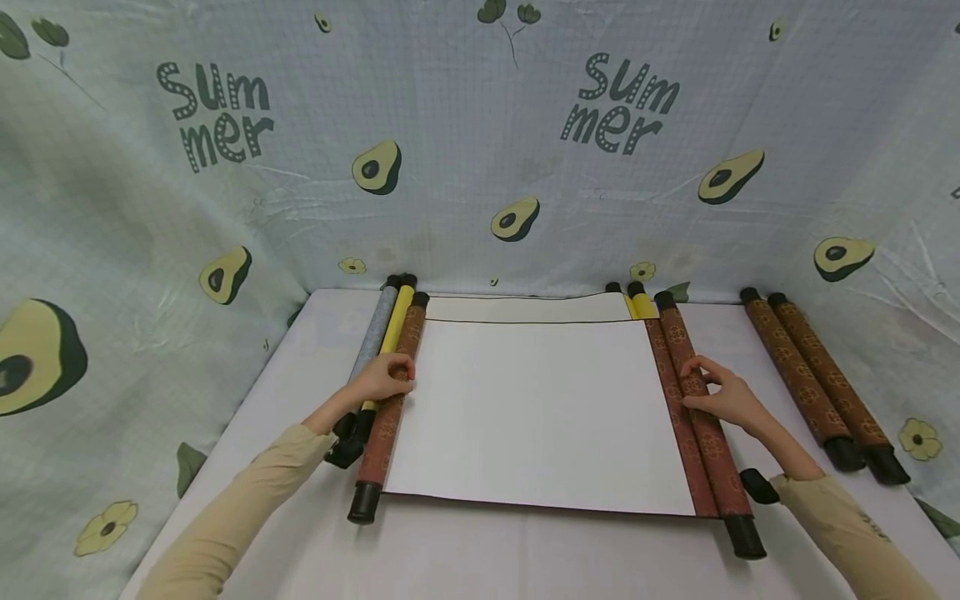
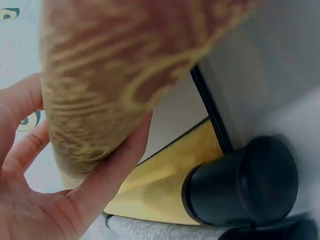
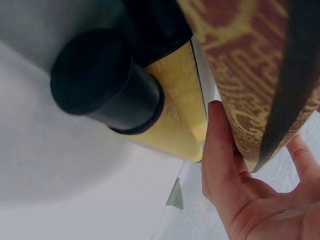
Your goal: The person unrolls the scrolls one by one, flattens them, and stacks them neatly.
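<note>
A red-brown patterned scroll lies partly unrolled in the head view, its white sheet spread between two rolled ends with black knobs. My left hand grips the left roll, with thumb and fingers around it in the left wrist view. On the other side, my right hand holds the right roll between thumb and fingers. Under and behind this scroll is a yellow scroll, also spread out. A silver-grey scroll lies left of the yellow roll. Most of both is hidden.
Two rolled brown patterned scrolls, a nearer-left one and a right one, lie side by side at the table's right. A white cloth covers the table. Avocado-print fabric hangs at the back and sides.
</note>
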`<state>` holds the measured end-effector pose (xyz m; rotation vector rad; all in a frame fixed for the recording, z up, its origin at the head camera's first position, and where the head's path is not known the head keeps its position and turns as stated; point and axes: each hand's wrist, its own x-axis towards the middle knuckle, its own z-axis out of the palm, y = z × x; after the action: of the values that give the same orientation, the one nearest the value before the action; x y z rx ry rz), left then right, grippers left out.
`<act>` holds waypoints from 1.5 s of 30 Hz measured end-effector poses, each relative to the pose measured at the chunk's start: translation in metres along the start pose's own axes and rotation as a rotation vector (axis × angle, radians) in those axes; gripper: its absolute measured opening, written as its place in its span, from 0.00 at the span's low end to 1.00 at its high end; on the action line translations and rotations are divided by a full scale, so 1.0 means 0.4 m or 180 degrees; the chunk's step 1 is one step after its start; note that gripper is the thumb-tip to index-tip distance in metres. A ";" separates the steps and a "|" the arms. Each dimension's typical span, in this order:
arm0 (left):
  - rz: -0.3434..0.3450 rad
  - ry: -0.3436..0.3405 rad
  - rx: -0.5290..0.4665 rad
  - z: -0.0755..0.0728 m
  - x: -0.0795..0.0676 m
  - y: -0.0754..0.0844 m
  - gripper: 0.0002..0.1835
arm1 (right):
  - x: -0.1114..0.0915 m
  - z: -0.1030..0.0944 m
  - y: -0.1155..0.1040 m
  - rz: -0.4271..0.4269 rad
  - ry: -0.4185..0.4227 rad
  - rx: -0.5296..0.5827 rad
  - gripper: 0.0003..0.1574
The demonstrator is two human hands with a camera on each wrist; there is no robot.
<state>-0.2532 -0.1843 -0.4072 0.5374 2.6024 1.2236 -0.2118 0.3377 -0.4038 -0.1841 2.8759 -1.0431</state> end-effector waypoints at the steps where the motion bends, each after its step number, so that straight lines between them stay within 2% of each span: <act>1: 0.0000 -0.0009 -0.0001 -0.002 -0.001 0.000 0.04 | -0.001 -0.002 0.002 -0.0007 0.0000 0.0002 0.25; 6: -0.0014 -0.0016 0.0043 -0.004 -0.004 -0.003 0.05 | -0.004 -0.009 0.004 -0.0057 -0.0021 0.0049 0.25; 15: 0.0004 -0.0051 0.0221 -0.002 -0.009 -0.003 0.14 | -0.006 -0.014 0.014 -0.0090 -0.0045 0.0035 0.27; 20: 0.0008 -0.0047 0.0101 -0.005 -0.010 -0.002 0.13 | -0.005 -0.017 0.013 -0.0109 -0.0050 0.0042 0.26; 25: -0.0065 -0.0041 0.0129 -0.010 -0.009 -0.002 0.12 | -0.006 -0.024 0.012 -0.0066 -0.0081 0.0048 0.26; 35: -0.0129 -0.0148 0.0046 -0.020 -0.009 -0.006 0.09 | -0.009 -0.034 0.032 -0.0028 -0.0071 0.0035 0.24; 45: -0.0169 -0.0091 0.0028 -0.023 -0.009 -0.010 0.09 | -0.012 -0.045 0.044 0.0062 -0.0125 0.0241 0.29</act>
<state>-0.2539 -0.1945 -0.4044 0.4807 2.5823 1.1801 -0.2108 0.3630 -0.4014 -0.1693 2.7921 -1.1295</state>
